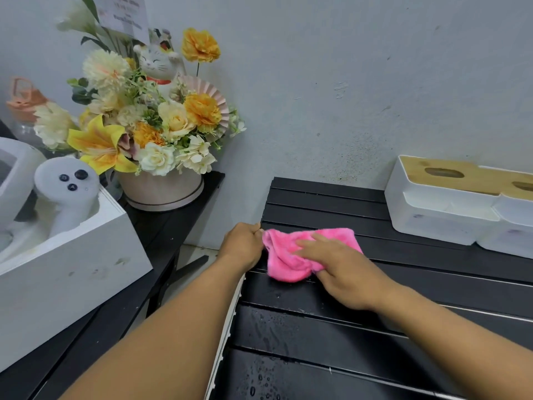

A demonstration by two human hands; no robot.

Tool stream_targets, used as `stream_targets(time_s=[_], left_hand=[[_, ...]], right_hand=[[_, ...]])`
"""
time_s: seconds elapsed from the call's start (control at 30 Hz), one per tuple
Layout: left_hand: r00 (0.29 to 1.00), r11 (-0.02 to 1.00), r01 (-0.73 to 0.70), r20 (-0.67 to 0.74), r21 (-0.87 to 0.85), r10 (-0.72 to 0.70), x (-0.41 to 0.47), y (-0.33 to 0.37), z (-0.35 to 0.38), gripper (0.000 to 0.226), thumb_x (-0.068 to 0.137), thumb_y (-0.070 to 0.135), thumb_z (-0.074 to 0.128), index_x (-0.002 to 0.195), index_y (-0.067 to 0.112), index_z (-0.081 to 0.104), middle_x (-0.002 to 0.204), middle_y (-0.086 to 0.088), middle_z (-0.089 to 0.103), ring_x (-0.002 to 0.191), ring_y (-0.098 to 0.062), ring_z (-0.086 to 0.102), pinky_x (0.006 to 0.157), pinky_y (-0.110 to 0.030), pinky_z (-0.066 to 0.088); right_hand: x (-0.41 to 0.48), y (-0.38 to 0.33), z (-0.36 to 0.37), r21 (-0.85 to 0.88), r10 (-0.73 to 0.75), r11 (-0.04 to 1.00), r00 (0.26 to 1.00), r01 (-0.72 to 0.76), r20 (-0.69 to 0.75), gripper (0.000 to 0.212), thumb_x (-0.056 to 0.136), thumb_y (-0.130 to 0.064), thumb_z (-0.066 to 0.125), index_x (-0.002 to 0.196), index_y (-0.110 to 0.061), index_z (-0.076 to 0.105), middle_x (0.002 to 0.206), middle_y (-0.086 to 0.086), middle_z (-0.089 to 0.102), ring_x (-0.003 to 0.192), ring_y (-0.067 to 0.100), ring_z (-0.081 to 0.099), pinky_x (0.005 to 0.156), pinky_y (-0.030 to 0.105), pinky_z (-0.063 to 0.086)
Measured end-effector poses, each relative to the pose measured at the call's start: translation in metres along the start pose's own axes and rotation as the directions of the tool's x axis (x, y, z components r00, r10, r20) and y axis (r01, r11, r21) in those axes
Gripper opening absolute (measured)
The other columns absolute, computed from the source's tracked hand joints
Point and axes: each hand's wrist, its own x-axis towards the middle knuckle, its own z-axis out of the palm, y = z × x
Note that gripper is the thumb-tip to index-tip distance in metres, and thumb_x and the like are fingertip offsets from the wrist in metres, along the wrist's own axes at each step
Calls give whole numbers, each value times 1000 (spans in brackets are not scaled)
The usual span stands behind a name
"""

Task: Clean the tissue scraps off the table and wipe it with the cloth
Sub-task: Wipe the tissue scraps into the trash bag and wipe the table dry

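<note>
The person leans over a black slatted table [389, 321] that stands against a pale wall [346, 82]. A pink cloth [285, 258], crumpled and soft, lies on the slats near the table's far left corner.

The right hand [343, 269] rests on top of the cloth, its fingers stretched out flat and pointing left and pressing the fabric down onto the slats. The thumb sits low at the cloth's near edge.

The left hand [242, 243] is at the table's left edge, just beside the cloth's left end and touching it or nearly so. Its fingers are curled inward against the edge, but from here I cannot tell whether they hold anything.

Water droplets [265, 379] bead on the near slats, close to the left edge.

At the far right of the table stands a white tissue box [441, 215] with a wooden lid, well apart from the cloth.

To the left, across a gap, a second dark table [164, 226] carries a round pot of yellow, orange and cream flowers [150, 125] with a white lucky-cat figure [157, 63] among them. Nearer on that table sits a white open box [72, 272] with a white handheld device [67, 186] bearing dark buttons inside it.
</note>
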Motion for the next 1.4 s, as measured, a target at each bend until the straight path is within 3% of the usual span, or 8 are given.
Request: stream_targets(time_s=[0.2, 0.33, 0.43, 0.73, 0.8, 1.1, 1.23, 1.4], left_hand=[[999, 999, 49, -1, -25, -49, 2, 1, 1, 40, 102, 33, 43, 138, 20, 55, 138, -2, 58, 125, -23, 53, 104, -29, 39], [999, 998, 49, -15, -37, -50, 4, -1, 3, 40, 101, 32, 45, 136, 19, 57, 136, -3, 59, 124, -23, 54, 107, -30, 40], [999, 999, 35, -10, -8, -35, 5, -1, 3, 40, 101, 30, 45, 137, 18, 56, 139, -5, 57, 125, -24, 53, 107, -30, 40], [981, 963, 115, 179, -245, -72, -25, -13, -12, 35, 100, 27, 47, 133, 23, 61, 116, 5, 70, 104, -12, 64, 91, -24, 52], [982, 965, 114, 173, -234, -74, -43, -16, -14, 37, 100, 27, 46, 134, 20, 60, 128, 0, 65, 120, -18, 59, 105, -35, 45], [988, 969, 146, 73, -200, -134, -128, -36, -16, 37, 100, 25, 44, 82, 2, 67, 79, -4, 68, 74, -18, 59, 68, -27, 45], [966, 900, 256, 62, -353, -251, -137, -34, -15, 30, 96, 24, 52, 76, 10, 69, 77, -2, 62, 74, -17, 57, 74, -29, 49], [946, 854, 298, 15, -427, -323, -139, -29, -12, 29, 93, 25, 58, 65, 24, 65, 77, 4, 66, 81, -19, 64, 86, -35, 54]], right_hand=[[-49, 26, -27, -7, 99, 995, 995, -99, 17, 67, 91, -4, 49, 126, -60, 42, 143, -36, 32, 142, -6, 19, 109, 5, 7], [3, 18, -17, -19, 315, 948, 943, -319, -106, 58, 87, -5, 45, 134, -39, 51, 146, -5, 47, 144, 18, 28, 113, 28, 26], [38, -4, 0, -24, 337, 940, 936, -341, -107, 59, 87, -8, 44, 138, -38, 49, 151, -4, 40, 145, 25, 26, 115, 40, 28], [41, -8, 4, -24, 341, 939, 938, -344, -67, 64, 86, -7, 42, 142, -38, 43, 154, -6, 35, 146, 21, 23, 116, 40, 26], [41, -11, 3, -42, 350, 935, 935, -353, -60, 63, 87, -8, 42, 143, -38, 42, 155, -4, 34, 145, 22, 23, 115, 40, 27], [7, -49, 10, -24, 240, 971, 968, -239, 70, 56, 90, -13, 42, 141, -39, 42, 153, -4, 36, 145, 23, 24, 116, 43, 23], [-7, -36, 2, -70, 109, 993, 983, -100, 144, 59, 91, -12, 45, 143, -41, 39, 155, -18, 28, 147, 10, 15, 118, 31, 12], [19, -16, -12, -90, 395, 913, 917, -399, -55, 57, 84, -7, 44, 132, -37, 53, 140, 4, 53, 130, 28, 45, 102, 37, 41]])
